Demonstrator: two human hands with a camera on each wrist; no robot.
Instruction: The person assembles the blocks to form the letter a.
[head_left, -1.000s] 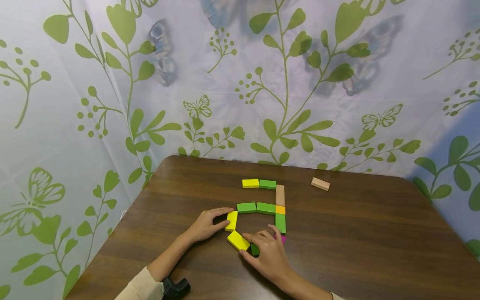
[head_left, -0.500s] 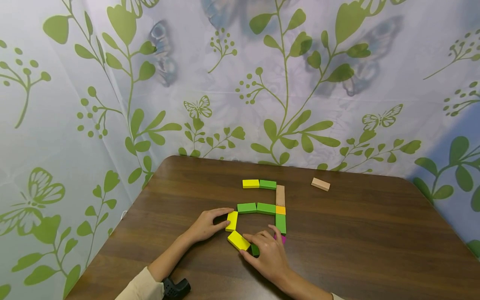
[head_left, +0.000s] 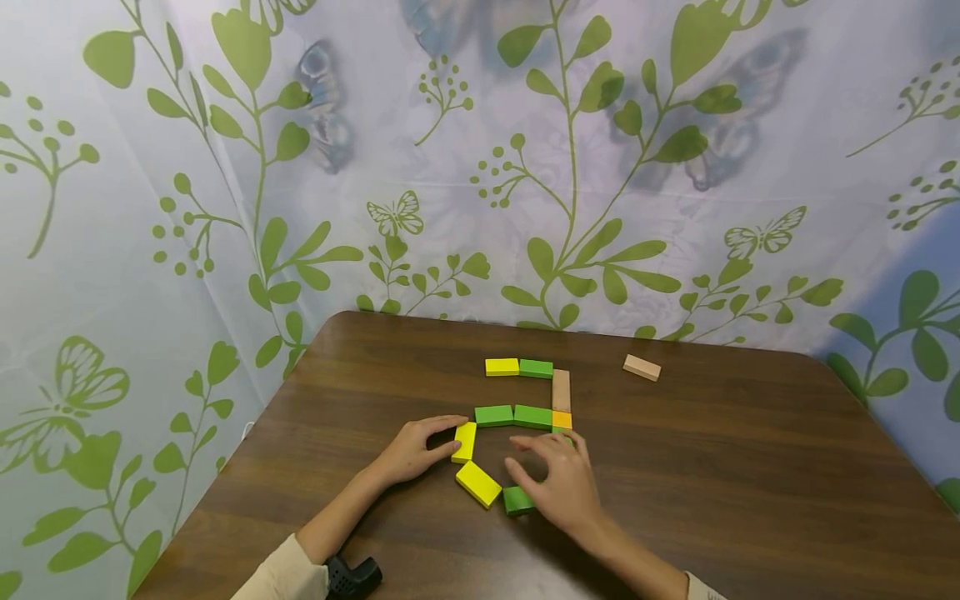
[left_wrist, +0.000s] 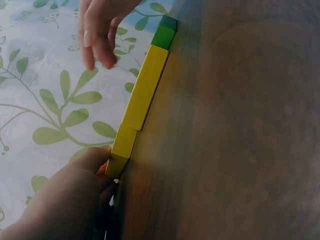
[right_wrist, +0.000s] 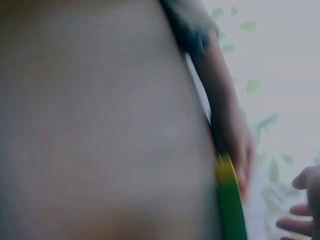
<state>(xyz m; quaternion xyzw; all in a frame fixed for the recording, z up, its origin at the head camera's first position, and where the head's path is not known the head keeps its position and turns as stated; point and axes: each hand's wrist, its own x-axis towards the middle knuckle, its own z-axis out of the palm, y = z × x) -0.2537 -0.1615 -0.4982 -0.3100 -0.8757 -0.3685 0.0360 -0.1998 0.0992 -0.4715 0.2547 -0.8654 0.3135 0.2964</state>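
My left hand [head_left: 411, 450] holds a yellow wooden block [head_left: 464, 442] at its left side, thumb and index finger touching it. A second yellow block [head_left: 478, 484] lies slantwise just in front of it. Beside that sits a dark green block [head_left: 517, 501], partly behind my right hand [head_left: 562, 479]. The right fingers are loosely spread and hold nothing; in the left wrist view, the right hand [left_wrist: 102, 30] is raised apart from the row of blocks. It covers most of the green block [head_left: 561, 431] below the small orange block [head_left: 562, 420].
Two green blocks [head_left: 493, 416] form a row behind. Farther back are a yellow block [head_left: 502, 367], a green block [head_left: 536, 368] and an upright-running natural wood block [head_left: 561, 391]. Another wood block [head_left: 642, 367] lies apart on the brown table [head_left: 712, 467]. A patterned cloth hangs behind.
My right hand has let go of the slanted yellow block and lifted away to the right and back, now hiding the magenta block. The left hand has stayed in place.
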